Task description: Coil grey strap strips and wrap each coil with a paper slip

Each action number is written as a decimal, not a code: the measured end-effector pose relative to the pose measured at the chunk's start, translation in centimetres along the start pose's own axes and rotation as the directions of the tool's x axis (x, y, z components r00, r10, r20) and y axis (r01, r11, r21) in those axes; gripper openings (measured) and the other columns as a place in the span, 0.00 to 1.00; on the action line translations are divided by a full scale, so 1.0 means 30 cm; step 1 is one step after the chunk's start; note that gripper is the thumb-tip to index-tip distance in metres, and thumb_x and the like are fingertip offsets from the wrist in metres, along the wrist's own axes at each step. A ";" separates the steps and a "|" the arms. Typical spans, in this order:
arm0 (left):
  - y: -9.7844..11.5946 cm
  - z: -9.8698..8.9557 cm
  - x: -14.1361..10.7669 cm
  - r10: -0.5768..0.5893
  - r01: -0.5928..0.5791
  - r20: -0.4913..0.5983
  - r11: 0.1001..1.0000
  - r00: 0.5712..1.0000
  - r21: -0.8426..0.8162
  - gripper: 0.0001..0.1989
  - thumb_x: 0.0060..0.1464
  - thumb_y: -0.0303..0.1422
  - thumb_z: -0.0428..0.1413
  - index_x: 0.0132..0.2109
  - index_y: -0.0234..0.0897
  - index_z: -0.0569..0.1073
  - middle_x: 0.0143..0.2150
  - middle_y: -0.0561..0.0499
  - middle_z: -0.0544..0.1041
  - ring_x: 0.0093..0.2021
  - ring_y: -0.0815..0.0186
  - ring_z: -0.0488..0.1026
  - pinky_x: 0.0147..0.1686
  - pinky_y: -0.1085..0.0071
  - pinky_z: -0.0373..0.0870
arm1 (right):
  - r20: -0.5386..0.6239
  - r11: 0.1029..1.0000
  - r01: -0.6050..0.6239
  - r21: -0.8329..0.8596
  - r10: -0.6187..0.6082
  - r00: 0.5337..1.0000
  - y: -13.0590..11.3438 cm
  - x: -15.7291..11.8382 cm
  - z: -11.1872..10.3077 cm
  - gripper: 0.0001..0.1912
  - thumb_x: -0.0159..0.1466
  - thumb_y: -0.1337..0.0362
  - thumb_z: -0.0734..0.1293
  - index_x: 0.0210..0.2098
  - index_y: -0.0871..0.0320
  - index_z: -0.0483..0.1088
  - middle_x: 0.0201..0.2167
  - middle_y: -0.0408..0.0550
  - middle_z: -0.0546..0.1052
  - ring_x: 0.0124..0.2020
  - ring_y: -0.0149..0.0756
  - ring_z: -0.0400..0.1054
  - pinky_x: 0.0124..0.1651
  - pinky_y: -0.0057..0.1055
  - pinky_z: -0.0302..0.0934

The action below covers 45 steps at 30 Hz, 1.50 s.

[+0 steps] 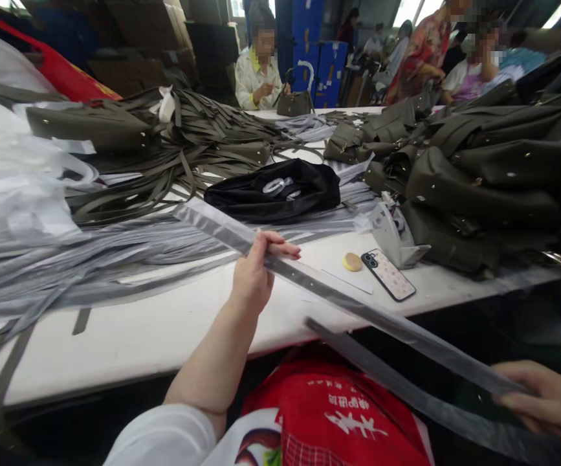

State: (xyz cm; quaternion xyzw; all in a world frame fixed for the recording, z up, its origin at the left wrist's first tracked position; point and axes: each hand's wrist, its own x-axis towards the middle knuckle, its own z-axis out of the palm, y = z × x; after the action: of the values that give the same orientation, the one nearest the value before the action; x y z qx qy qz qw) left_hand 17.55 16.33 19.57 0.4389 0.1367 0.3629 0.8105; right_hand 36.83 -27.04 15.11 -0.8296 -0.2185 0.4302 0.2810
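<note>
A long dark strap in a clear plastic sleeve point(367, 309) stretches diagonally across my front. My left hand point(255, 275) pinches it near its upper part, over the white table point(164, 336). The sleeve's flat end sticks out beyond my fingers toward a black bag point(280, 191). At the lower right, my right hand point(539, 396) is closed around the same strap, slightly blurred. From there a second sleeved length point(382, 372) loops back over my red apron point(338, 414); whether it is the same strap I cannot tell.
Many sleeved straps point(129, 259) lie at left, with bare olive straps point(212, 123) behind. Olive bags point(494, 181) are heaped at right, near a phone point(387, 275), a round yellow item point(352, 261) and a grey-white holder point(393, 236). A co-worker point(255, 77) sits across the table.
</note>
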 end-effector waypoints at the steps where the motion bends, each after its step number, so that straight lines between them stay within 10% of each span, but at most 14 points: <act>1: -0.025 0.014 -0.009 -0.063 0.060 0.082 0.997 0.995 0.039 0.18 0.61 0.46 0.53 0.37 0.34 0.72 0.30 0.47 0.81 0.32 0.62 0.79 0.38 0.66 0.74 | 0.044 0.999 -0.002 -0.039 0.003 0.999 -0.020 0.048 0.021 0.27 0.55 0.40 0.68 0.33 0.61 0.77 0.21 0.56 0.76 0.17 0.33 0.69 0.20 0.30 0.59; 5: -0.162 0.078 -0.110 -0.407 0.348 0.394 0.912 0.824 0.216 0.24 0.59 0.52 0.52 0.35 0.32 0.73 0.35 0.40 0.82 0.38 0.58 0.79 0.44 0.62 0.73 | -0.208 0.955 0.297 -0.015 -0.293 0.933 -0.227 0.219 0.189 0.30 0.54 0.49 0.72 0.53 0.55 0.72 0.56 0.58 0.73 0.57 0.52 0.66 0.60 0.45 0.59; 9: -0.287 0.102 -0.248 -0.590 0.486 0.529 0.806 0.610 0.338 0.30 0.58 0.57 0.47 0.35 0.32 0.74 0.34 0.40 0.81 0.37 0.57 0.79 0.43 0.61 0.74 | -0.088 0.848 0.490 0.200 -0.483 0.871 -0.437 0.252 0.372 0.28 0.63 0.49 0.65 0.60 0.53 0.67 0.61 0.53 0.69 0.61 0.49 0.61 0.64 0.43 0.54; 16: -0.303 0.016 -0.289 -0.569 0.210 0.594 0.798 0.569 0.564 0.21 0.49 0.41 0.62 0.47 0.32 0.75 0.46 0.43 0.78 0.46 0.57 0.74 0.51 0.61 0.69 | -0.127 0.808 0.540 0.234 -0.526 0.841 -0.481 0.235 0.469 0.22 0.70 0.51 0.55 0.35 0.58 0.74 0.30 0.49 0.77 0.31 0.37 0.71 0.38 0.31 0.66; 22: -0.255 -0.099 -0.238 -0.792 0.713 0.215 0.609 0.572 0.348 0.28 0.49 0.54 0.57 0.44 0.33 0.76 0.40 0.45 0.79 0.38 0.61 0.74 0.42 0.63 0.70 | -0.151 0.775 0.523 -0.355 -0.599 0.786 -0.469 0.192 0.467 0.24 0.71 0.53 0.54 0.21 0.55 0.60 0.18 0.42 0.66 0.20 0.31 0.60 0.25 0.29 0.51; 25: -0.224 -0.118 -0.197 -0.870 0.788 0.258 0.490 0.419 0.373 0.34 0.48 0.62 0.53 0.41 0.32 0.77 0.37 0.45 0.78 0.35 0.62 0.73 0.37 0.67 0.69 | -0.007 0.673 0.521 -0.525 -0.615 0.788 -0.485 0.183 0.457 0.23 0.71 0.54 0.54 0.22 0.56 0.63 0.20 0.43 0.70 0.21 0.31 0.62 0.27 0.29 0.52; 29: -0.192 -0.095 -0.171 -0.873 0.617 0.486 0.402 0.036 0.676 0.26 0.51 0.55 0.57 0.37 0.33 0.76 0.22 0.54 0.71 0.21 0.71 0.64 0.23 0.75 0.61 | 0.104 0.652 0.530 -0.542 -0.574 0.813 -0.491 0.196 0.399 0.22 0.70 0.53 0.55 0.25 0.56 0.67 0.22 0.45 0.73 0.24 0.34 0.65 0.29 0.29 0.54; 31: -0.169 -0.080 -0.176 -0.847 0.594 0.528 0.395 -0.060 0.701 0.25 0.55 0.54 0.54 0.36 0.33 0.75 0.17 0.59 0.61 0.15 0.75 0.55 0.16 0.77 0.52 | 0.176 0.707 0.572 -0.415 -0.555 0.813 -0.479 0.209 0.362 0.17 0.65 0.50 0.62 0.32 0.56 0.71 0.28 0.46 0.76 0.28 0.35 0.69 0.31 0.29 0.58; 35: -0.093 -0.031 -0.173 -0.738 0.734 0.673 0.480 0.043 0.480 0.22 0.62 0.49 0.49 0.39 0.33 0.74 0.16 0.61 0.55 0.13 0.76 0.49 0.13 0.78 0.48 | 0.160 0.805 0.551 -0.221 -0.527 0.835 -0.431 0.257 0.378 0.23 0.59 0.52 0.70 0.49 0.56 0.71 0.43 0.50 0.79 0.41 0.42 0.73 0.43 0.33 0.65; 38: -0.062 0.026 -0.129 -0.548 0.682 0.735 0.713 0.399 0.162 0.17 0.63 0.43 0.50 0.47 0.34 0.73 0.21 0.56 0.66 0.20 0.70 0.68 0.24 0.74 0.66 | 0.128 0.872 0.479 -0.098 -0.467 0.875 -0.421 0.274 0.493 0.19 0.67 0.54 0.60 0.49 0.57 0.73 0.45 0.53 0.79 0.44 0.44 0.73 0.49 0.39 0.65; 41: -0.105 0.060 -0.059 -0.252 0.223 0.581 0.967 0.774 0.123 0.16 0.62 0.37 0.50 0.55 0.38 0.69 0.42 0.46 0.77 0.45 0.61 0.76 0.48 0.64 0.69 | 0.325 0.901 0.412 0.135 -0.433 0.841 -0.444 0.219 0.584 0.21 0.69 0.52 0.58 0.47 0.58 0.75 0.38 0.52 0.81 0.39 0.40 0.74 0.45 0.36 0.67; 43: -0.163 0.055 -0.029 -0.087 -0.160 0.556 0.910 0.827 0.382 0.16 0.62 0.34 0.48 0.55 0.37 0.70 0.51 0.43 0.76 0.54 0.58 0.71 0.56 0.59 0.63 | 0.396 0.878 0.350 0.326 -0.463 0.793 -0.454 0.158 0.569 0.23 0.68 0.49 0.58 0.40 0.60 0.77 0.26 0.49 0.79 0.26 0.33 0.72 0.31 0.28 0.65; 45: -0.218 0.038 -0.038 -0.115 -0.419 0.644 0.672 0.756 0.611 0.15 0.60 0.34 0.47 0.49 0.34 0.73 0.47 0.41 0.77 0.50 0.56 0.72 0.54 0.57 0.64 | 0.277 0.804 0.324 0.499 -0.502 0.820 -0.448 0.115 0.484 0.27 0.66 0.45 0.59 0.30 0.61 0.76 0.16 0.45 0.73 0.14 0.27 0.61 0.19 0.24 0.55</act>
State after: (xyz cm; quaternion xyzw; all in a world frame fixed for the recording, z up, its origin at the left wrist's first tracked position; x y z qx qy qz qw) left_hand 20.46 12.52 14.81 0.8279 -0.0534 0.1788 0.5289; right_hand 24.90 -10.89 15.00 -0.5725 -0.3493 0.5525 0.4949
